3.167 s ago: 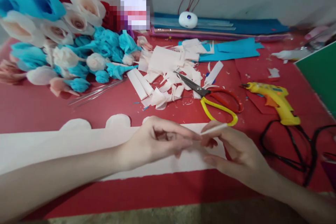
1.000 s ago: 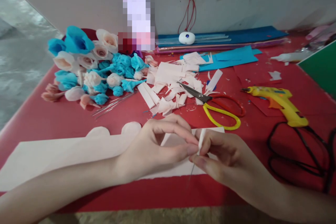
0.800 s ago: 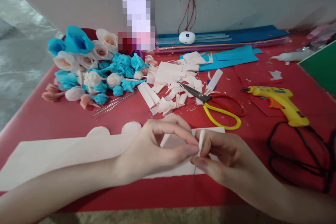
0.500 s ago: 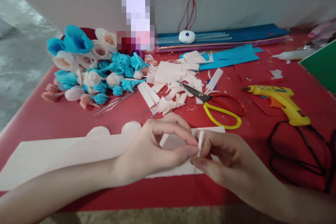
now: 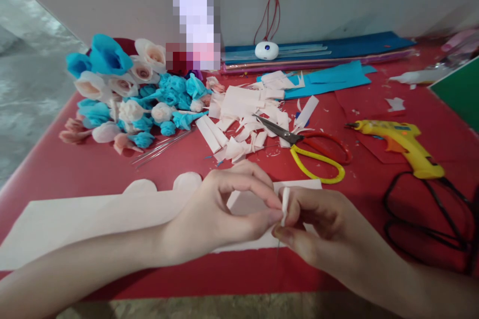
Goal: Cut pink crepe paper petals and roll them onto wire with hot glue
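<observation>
My left hand [image 5: 220,209] and my right hand [image 5: 322,224] meet above the near edge of the red table [image 5: 56,169]. Both pinch one small rolled strip of pale paper [image 5: 285,202], which stands nearly upright between the fingertips. A thin wire [image 5: 277,246] hangs down below the roll. A long pale pink paper sheet [image 5: 86,217] lies flat under my left forearm, with rounded tabs on its far edge.
Scissors with yellow and red handles [image 5: 310,152] lie on pale paper scraps [image 5: 243,114]. A yellow glue gun [image 5: 404,144] with a black cord [image 5: 422,219] sits right. Blue and pale paper flowers [image 5: 123,94] are heaped left, thin wires [image 5: 160,147] beside them. Blue sheets [image 5: 329,77] lie behind.
Over three seconds the paper roll went from lying sideways to nearly upright between both hands, and the view pulled back. In the last second the hands barely moved.
</observation>
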`<state>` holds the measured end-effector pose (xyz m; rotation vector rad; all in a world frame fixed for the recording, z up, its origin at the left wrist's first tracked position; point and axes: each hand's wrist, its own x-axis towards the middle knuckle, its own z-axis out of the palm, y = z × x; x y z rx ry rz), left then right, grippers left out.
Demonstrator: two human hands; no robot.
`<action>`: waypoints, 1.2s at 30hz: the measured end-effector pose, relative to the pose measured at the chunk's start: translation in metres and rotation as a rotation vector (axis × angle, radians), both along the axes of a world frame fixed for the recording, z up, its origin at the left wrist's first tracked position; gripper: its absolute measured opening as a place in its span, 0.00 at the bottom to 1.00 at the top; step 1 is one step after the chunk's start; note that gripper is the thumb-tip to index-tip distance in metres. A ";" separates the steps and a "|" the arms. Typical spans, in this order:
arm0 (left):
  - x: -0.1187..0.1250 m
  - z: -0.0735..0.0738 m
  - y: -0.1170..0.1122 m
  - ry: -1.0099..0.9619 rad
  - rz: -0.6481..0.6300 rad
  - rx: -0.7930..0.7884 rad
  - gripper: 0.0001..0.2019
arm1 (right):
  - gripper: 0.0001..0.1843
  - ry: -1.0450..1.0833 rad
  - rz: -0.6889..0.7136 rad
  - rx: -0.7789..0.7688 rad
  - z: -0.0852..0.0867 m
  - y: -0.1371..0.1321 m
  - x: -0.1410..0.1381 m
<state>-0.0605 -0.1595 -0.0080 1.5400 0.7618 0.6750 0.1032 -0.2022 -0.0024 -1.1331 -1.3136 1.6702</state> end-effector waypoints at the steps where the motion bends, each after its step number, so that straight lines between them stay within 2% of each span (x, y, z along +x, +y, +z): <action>1: 0.000 0.000 0.000 0.000 0.000 0.001 0.02 | 0.13 -0.002 0.002 0.000 0.000 0.000 0.000; 19: 0.000 0.000 0.001 0.009 -0.032 0.027 0.03 | 0.12 -0.043 0.030 -0.029 0.000 0.003 0.001; 25: 0.002 0.000 0.002 0.027 -0.009 0.052 0.04 | 0.12 -0.032 0.077 -0.047 0.002 0.005 0.005; 36: -0.001 0.003 0.004 0.024 -0.063 0.010 0.03 | 0.12 -0.045 0.140 -0.065 0.002 0.010 0.007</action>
